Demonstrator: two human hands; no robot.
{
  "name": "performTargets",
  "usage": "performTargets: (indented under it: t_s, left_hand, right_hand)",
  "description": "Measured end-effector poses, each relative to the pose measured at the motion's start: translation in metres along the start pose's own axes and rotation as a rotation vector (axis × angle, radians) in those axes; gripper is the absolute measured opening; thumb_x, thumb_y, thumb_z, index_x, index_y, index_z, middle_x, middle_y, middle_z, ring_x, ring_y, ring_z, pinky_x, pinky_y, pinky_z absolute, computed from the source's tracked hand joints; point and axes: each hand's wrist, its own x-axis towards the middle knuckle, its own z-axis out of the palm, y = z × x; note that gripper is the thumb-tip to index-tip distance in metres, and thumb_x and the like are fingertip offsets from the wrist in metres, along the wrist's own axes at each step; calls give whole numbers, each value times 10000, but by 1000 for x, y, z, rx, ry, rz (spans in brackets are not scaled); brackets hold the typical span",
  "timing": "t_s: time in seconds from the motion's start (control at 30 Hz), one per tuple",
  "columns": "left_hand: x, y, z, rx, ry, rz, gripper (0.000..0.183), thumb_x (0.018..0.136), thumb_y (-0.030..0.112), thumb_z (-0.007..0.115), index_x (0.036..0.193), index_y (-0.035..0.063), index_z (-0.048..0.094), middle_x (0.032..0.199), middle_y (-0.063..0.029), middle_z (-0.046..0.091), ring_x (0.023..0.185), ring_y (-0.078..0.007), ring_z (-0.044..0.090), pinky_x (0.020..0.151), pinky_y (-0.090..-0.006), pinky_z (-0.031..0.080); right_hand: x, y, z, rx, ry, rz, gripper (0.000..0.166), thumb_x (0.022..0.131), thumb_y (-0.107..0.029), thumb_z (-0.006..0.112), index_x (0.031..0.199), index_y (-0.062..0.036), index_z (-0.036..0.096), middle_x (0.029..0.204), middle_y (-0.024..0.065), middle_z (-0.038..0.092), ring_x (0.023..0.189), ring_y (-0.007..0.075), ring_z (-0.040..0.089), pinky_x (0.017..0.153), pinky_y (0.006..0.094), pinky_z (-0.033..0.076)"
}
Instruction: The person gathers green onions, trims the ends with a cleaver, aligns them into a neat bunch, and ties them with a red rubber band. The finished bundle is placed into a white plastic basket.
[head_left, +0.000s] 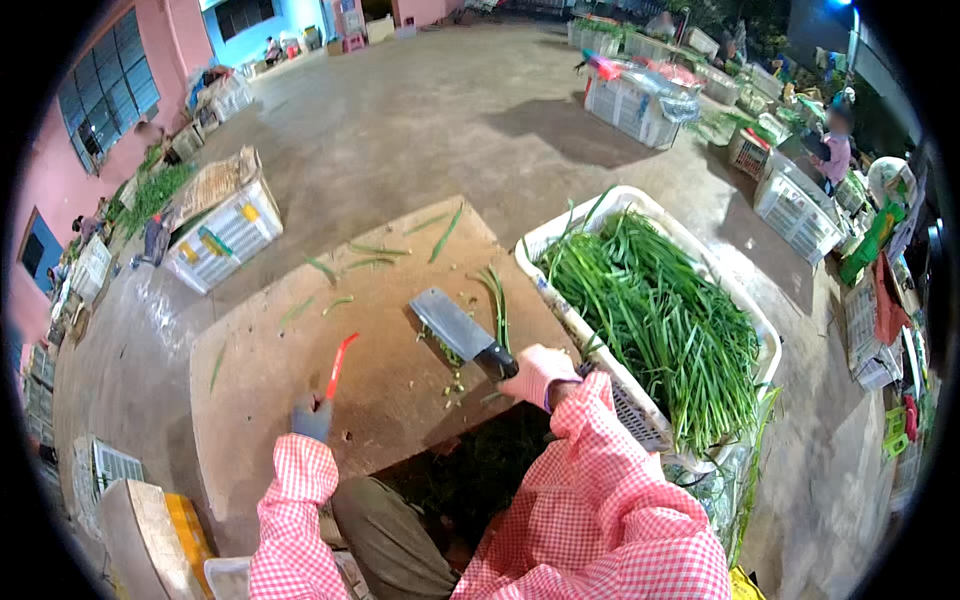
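Note:
My left hand (311, 418), in a grey glove, holds a thin red strip (341, 366) over the near left of a brown wooden board (277, 375). In a light glove, my right hand (538, 373) grips the end of a cleaver's black handle. The cleaver's broad blade (454, 324) points to the far left, flat over the board. Small green cut ends (452, 390) lie beside and below the blade. A few long green stalks (496, 300) rest just beyond it. Several loose leaves (447, 234) are scattered towards the far edge.
Against the board's right side stands a white plastic crate (765, 345) heaped with long green leafy vegetables (652, 322). A dark opening (480, 457) lies between the board and my lap. Other crates (225, 240) stand around the concrete floor (390, 112). A person (834, 154) is at the far right.

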Motion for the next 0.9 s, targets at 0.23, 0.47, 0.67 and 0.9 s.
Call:
performTargets:
  t_s: [0.23,0.47,0.67,0.9]
  left_hand:
    - [8,9,-13,106,-10,-54,259,769,167,659,918,-34,589,746,-153,599,704,-275,612,609,-406,468]
    - [12,12,-29,508,86,91,546,726,252,699,1152,-37,518,1141,-229,506,1056,-377,503,913,-430,412]
    - [18,94,-28,599,64,427,591,748,215,685,1258,5,476,1275,-211,450,1159,-391,425,976,-445,367]
    - [61,165,119,378,-289,404,620,825,475,582,1263,45,497,1278,-245,457,1197,-401,411,1005,-463,338]
  right_hand:
    - [42,5,17,-161,-36,15,542,655,-490,709,918,-16,689,918,199,666,867,341,657,764,394,528]
    - [63,-1,-10,-209,-107,37,337,710,-289,639,878,-1,691,924,214,664,890,334,654,782,373,525]
    - [107,-3,-40,-225,158,-59,307,716,-263,619,849,5,687,859,232,656,827,339,660,707,391,527]
    - [154,26,-17,-217,272,-164,409,710,-388,668,825,5,675,834,221,645,808,328,650,709,388,521]
